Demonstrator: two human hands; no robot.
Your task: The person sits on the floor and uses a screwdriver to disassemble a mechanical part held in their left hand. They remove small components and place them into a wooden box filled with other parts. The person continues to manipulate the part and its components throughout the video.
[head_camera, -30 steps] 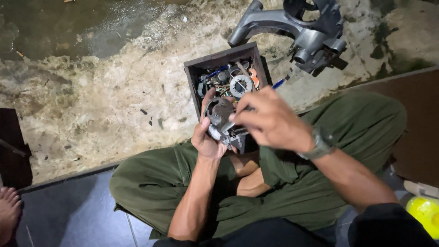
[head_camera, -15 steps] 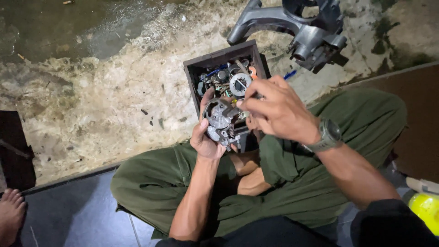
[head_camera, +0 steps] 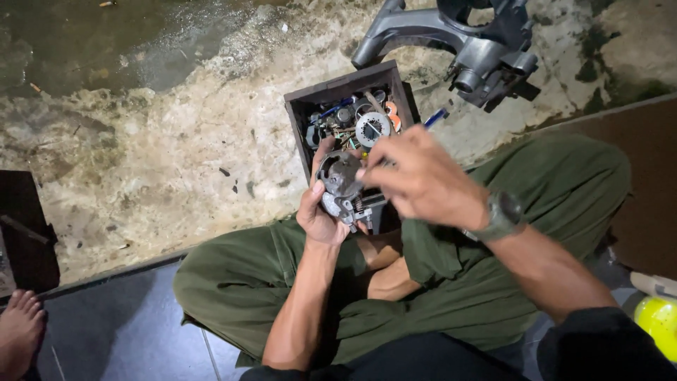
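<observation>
The right hand (head_camera: 423,176), watch on its wrist, reaches in from the right, fingers pinched on a thin tool (head_camera: 384,164) whose blue end (head_camera: 436,118) pokes out behind. The left hand (head_camera: 321,212) cups a grey metal part (head_camera: 343,185) from below, over the lap, just before a dark box (head_camera: 338,92) of small parts. Bare concrete (head_camera: 155,155) lies open to the left; a grey casting (head_camera: 458,42) crowds the far right

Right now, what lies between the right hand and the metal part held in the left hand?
In the head view, a thin tool bridges the right hand and the grey metal part cupped in the left hand; its blue handle end sticks out behind.
</observation>
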